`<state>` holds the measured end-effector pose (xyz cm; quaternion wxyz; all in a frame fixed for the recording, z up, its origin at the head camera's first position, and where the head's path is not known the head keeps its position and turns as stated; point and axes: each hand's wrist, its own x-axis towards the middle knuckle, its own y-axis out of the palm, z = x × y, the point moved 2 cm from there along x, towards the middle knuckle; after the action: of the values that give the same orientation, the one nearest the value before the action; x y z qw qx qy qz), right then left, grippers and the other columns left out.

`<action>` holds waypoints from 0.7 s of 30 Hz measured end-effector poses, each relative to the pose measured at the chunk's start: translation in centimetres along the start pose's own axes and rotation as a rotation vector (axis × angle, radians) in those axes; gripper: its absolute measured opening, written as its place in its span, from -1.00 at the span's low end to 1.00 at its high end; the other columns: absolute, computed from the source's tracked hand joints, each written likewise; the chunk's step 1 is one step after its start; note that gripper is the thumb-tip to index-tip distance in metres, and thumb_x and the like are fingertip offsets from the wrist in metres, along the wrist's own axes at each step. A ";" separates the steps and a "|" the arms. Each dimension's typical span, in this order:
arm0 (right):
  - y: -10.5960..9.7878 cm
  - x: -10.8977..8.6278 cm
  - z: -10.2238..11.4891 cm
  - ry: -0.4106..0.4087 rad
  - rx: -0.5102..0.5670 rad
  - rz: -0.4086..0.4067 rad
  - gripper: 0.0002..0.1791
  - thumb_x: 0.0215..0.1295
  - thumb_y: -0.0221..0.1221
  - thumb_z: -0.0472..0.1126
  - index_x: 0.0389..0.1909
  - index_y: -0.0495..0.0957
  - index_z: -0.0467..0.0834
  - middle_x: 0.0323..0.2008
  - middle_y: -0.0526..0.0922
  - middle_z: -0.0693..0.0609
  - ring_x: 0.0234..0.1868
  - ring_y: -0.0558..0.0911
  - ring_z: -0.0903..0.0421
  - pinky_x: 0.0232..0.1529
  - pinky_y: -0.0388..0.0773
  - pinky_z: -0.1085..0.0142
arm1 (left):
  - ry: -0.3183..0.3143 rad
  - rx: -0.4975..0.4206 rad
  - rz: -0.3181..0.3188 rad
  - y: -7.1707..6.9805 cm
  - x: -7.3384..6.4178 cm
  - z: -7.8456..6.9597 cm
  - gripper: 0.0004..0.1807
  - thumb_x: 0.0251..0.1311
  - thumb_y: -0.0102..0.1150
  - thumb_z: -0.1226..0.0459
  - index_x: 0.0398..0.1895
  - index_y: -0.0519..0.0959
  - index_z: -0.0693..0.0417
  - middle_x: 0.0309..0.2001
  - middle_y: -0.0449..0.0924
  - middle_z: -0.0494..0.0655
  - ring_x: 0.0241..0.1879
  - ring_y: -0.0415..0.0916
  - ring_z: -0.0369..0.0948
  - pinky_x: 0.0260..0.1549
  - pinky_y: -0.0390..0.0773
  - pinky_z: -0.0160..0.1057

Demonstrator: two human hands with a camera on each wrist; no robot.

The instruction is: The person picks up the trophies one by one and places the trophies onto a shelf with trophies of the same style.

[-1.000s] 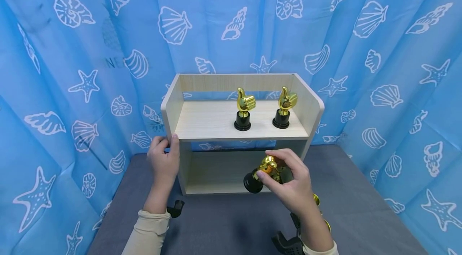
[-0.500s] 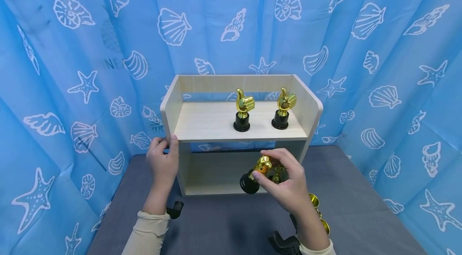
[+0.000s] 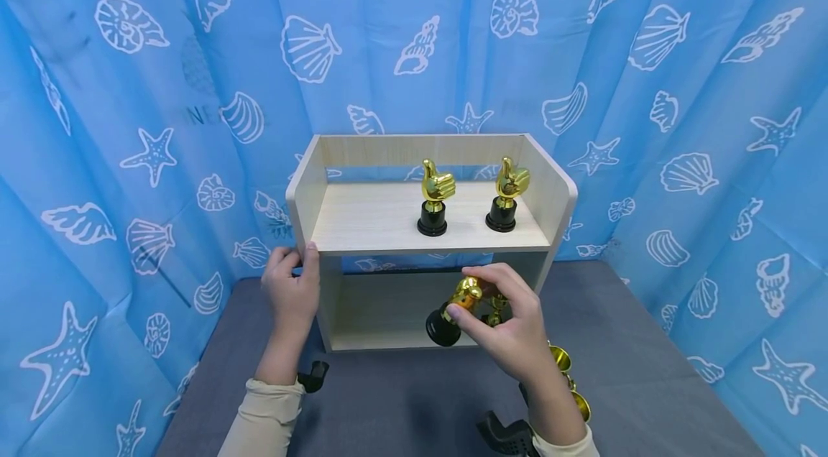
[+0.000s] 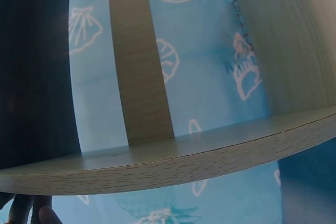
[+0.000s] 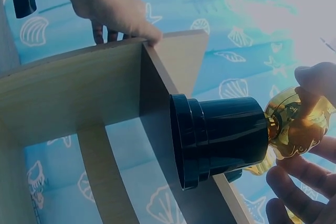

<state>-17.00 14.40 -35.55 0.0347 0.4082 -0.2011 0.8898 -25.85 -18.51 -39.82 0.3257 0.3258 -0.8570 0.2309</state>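
My right hand point(image 3: 507, 324) grips a small trophy point(image 3: 467, 292) by its gold top, between thumb and fingers. The trophy leans, its black base point(image 5: 228, 135) pointing left, in front of the lower compartment of a pale wooden shelf point(image 3: 369, 220). At the shelf's left side, my left hand point(image 3: 292, 292) holds the side panel, thumb at the front edge and fingers on the outer face. Two gold thumbs-up trophies, one in the middle point(image 3: 433, 198) and one on the right point(image 3: 507, 195), stand upright on the upper board.
Partly hidden behind my right hand is another gold trophy point(image 3: 495, 310). Gold cups point(image 3: 560, 358) show beside my right forearm on the grey tabletop point(image 3: 375, 399). A blue curtain point(image 3: 375, 4) with white shells hangs behind and along both sides.
My right hand has shifted a little to the left with the trophy, showing more of the gold trophy behind it and the cups by the forearm. The left hand keeps its hold.
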 end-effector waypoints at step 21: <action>0.4 0.8 0.4 0.003 0.008 0.010 -0.42 0.08 0.56 -0.35 0.16 0.70 0.00 -0.09 0.70 0.08 -0.12 0.61 0.20 -0.06 0.58 0.38 | 0.022 0.002 -0.008 0.1 -0.1 -0.1 -0.56 0.48 0.23 0.13 -0.43 0.74 0.34 -0.25 0.60 0.19 -0.28 0.61 0.05 -0.42 0.51 -0.02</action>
<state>-17.37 13.75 -34.84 0.0290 0.4059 -0.1993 0.8914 -25.77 -18.34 -39.84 0.3355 0.3272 -0.8518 0.2339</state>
